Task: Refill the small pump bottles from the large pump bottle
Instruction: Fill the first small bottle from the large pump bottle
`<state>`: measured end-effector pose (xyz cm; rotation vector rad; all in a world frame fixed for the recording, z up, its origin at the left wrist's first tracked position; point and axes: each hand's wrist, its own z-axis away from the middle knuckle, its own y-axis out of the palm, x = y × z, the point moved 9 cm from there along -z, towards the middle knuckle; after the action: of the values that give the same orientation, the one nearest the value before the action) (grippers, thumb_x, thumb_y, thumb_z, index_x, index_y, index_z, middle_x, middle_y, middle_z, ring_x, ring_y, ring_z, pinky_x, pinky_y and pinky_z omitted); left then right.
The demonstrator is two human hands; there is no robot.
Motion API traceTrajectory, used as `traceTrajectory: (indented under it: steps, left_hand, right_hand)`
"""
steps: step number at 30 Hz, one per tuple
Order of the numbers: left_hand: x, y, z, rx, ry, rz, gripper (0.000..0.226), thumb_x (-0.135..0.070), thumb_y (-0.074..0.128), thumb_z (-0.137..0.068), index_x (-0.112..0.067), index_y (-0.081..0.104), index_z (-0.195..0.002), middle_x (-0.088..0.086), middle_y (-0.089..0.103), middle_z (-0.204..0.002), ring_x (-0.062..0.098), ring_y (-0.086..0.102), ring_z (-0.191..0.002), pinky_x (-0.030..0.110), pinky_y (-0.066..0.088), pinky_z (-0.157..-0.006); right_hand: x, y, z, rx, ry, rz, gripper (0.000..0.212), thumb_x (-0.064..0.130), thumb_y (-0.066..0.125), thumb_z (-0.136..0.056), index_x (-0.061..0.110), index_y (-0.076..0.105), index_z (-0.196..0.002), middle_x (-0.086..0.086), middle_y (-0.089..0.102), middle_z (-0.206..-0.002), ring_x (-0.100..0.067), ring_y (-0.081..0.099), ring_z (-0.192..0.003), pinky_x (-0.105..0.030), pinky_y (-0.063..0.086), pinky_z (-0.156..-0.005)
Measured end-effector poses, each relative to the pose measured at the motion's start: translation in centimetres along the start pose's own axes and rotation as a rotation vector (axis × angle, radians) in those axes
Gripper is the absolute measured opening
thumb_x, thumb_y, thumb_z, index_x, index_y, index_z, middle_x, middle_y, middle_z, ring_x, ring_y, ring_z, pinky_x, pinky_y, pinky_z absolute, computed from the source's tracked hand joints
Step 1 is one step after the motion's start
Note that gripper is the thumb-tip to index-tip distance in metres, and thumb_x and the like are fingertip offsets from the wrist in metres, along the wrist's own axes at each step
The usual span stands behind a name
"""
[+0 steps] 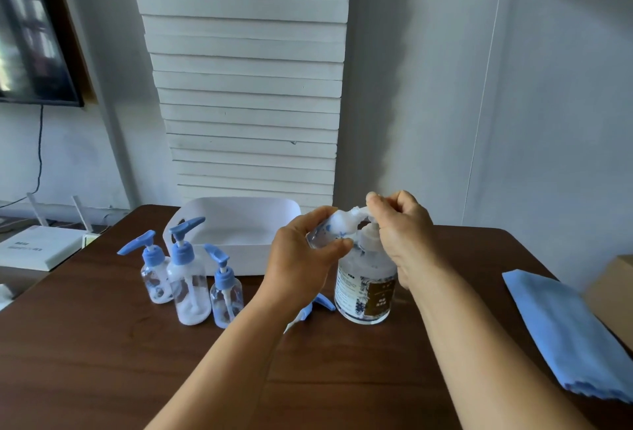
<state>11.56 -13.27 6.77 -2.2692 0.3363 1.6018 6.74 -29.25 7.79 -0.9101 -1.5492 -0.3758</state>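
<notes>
Small bottle (327,232), uncapped and tilted in the left hand (301,258), met the large bottle's (366,285) spout as the right hand (400,234) pressed its pump; next, steady pumping.

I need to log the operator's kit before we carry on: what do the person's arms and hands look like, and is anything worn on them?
Both forearms are bare as far as the picture shows, with no sleeves in view. The left hand and right hand wear no gloves. No watch, bracelet or ring shows on either, though parts of the fingers are hidden. No markings or cables show on them.
</notes>
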Motion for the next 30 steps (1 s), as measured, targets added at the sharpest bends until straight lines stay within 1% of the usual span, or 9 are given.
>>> traceTrajectory:
  steps: [2, 5, 8, 13, 18, 21, 23, 27, 30]
  left_hand:
    - [0.4, 0.0, 0.1, 0.001, -0.012, 0.018, 0.036, -0.008, 0.074, -0.077, -0.034, 0.063, -0.1, -0.009, 0.069, -0.093, -0.001, 0.063, -0.079, 0.004, 0.045, -0.063]
    - [0.2, -0.2, -0.2, -0.012, -0.007, -0.031, 0.04, -0.013, 0.075, -0.076, -0.024, 0.064, -0.113, -0.008, 0.068, -0.1, 0.0, 0.062, -0.083, 0.003, 0.045, -0.066]
    - [-0.4, -0.5, -0.5, -0.036, 0.016, -0.075, 0.043, -0.017, 0.076, -0.076, -0.026, 0.063, -0.115, -0.012, 0.066, -0.099, -0.002, 0.06, -0.084, 0.0, 0.044, -0.066]
    - [0.7, 0.0, 0.0, -0.006, -0.024, 0.004, 0.04, -0.011, 0.074, -0.077, -0.024, 0.065, -0.113, -0.007, 0.07, -0.096, -0.006, 0.063, -0.074, 0.005, 0.046, -0.063]
    - [0.1, -0.3, -0.2, -0.018, -0.022, -0.012, 0.041, -0.015, 0.075, -0.076, -0.026, 0.064, -0.115, -0.008, 0.069, -0.099, 0.003, 0.065, -0.085, 0.012, 0.052, -0.074]
    - [-0.3, -0.3, -0.1, -0.023, -0.006, -0.021, 0.04, -0.014, 0.075, -0.076, -0.028, 0.064, -0.112, -0.011, 0.068, -0.095, -0.004, 0.063, -0.078, 0.006, 0.049, -0.067]
    - [0.0, 0.0, 0.0, -0.001, -0.007, 0.006, 0.038, -0.011, 0.074, -0.077, -0.023, 0.065, -0.112, -0.01, 0.069, -0.093, -0.007, 0.063, -0.073, 0.006, 0.047, -0.064]
    - [0.2, 0.1, 0.4, 0.015, -0.014, 0.023, 0.038, -0.008, 0.073, -0.078, -0.02, 0.065, -0.113, -0.01, 0.07, -0.091, -0.01, 0.062, -0.071, 0.005, 0.046, -0.064]
    - [-0.2, 0.0, 0.2, -0.002, -0.007, 0.016, 0.037, -0.011, 0.074, -0.076, -0.026, 0.065, -0.109, -0.013, 0.068, -0.092, -0.01, 0.062, -0.071, 0.005, 0.047, -0.064]
  right_hand:
    - [-0.3, 0.2, 0.2, 0.003, 0.007, 0.0, 0.031, 0.042, 0.056, -0.088, 0.019, 0.045, -0.07, 0.002, 0.055, -0.071, -0.016, 0.049, -0.069, -0.029, 0.038, -0.06]
    - [0.5, -0.1, 0.1, 0.01, 0.005, 0.014, 0.029, 0.039, 0.055, -0.089, 0.018, 0.046, -0.072, 0.002, 0.054, -0.07, -0.014, 0.048, -0.067, -0.028, 0.037, -0.057]
    - [1.3, -0.4, -0.1, 0.01, -0.014, 0.038, 0.028, 0.038, 0.055, -0.089, 0.017, 0.046, -0.072, 0.001, 0.055, -0.07, -0.012, 0.047, -0.065, -0.027, 0.036, -0.055]
    - [-0.2, 0.3, 0.4, 0.015, 0.019, -0.039, 0.028, 0.037, 0.056, -0.089, 0.018, 0.046, -0.071, 0.003, 0.053, -0.069, -0.013, 0.048, -0.066, -0.026, 0.036, -0.056]
    - [1.2, -0.3, 0.1, 0.033, -0.008, 0.02, 0.032, 0.036, 0.056, -0.09, 0.017, 0.042, -0.068, 0.002, 0.049, -0.066, -0.012, 0.044, -0.062, -0.026, 0.033, -0.053]
    - [1.5, -0.4, 0.3, 0.033, -0.018, 0.016, 0.033, 0.036, 0.055, -0.091, 0.018, 0.042, -0.067, 0.003, 0.048, -0.065, -0.01, 0.044, -0.06, -0.025, 0.033, -0.052]
    - [0.9, -0.1, 0.5, 0.028, -0.01, -0.019, 0.032, 0.036, 0.056, -0.091, 0.018, 0.043, -0.067, 0.003, 0.049, -0.064, -0.01, 0.045, -0.06, -0.024, 0.033, -0.053]
    - [0.2, 0.2, 0.8, 0.022, 0.003, -0.042, 0.032, 0.036, 0.056, -0.09, 0.018, 0.043, -0.067, 0.003, 0.05, -0.064, -0.011, 0.045, -0.06, -0.025, 0.034, -0.053]
    - [1.0, -0.2, 0.5, 0.028, -0.002, -0.008, 0.03, 0.036, 0.056, -0.09, 0.018, 0.045, -0.069, 0.002, 0.052, -0.068, -0.011, 0.047, -0.063, -0.025, 0.034, -0.053]
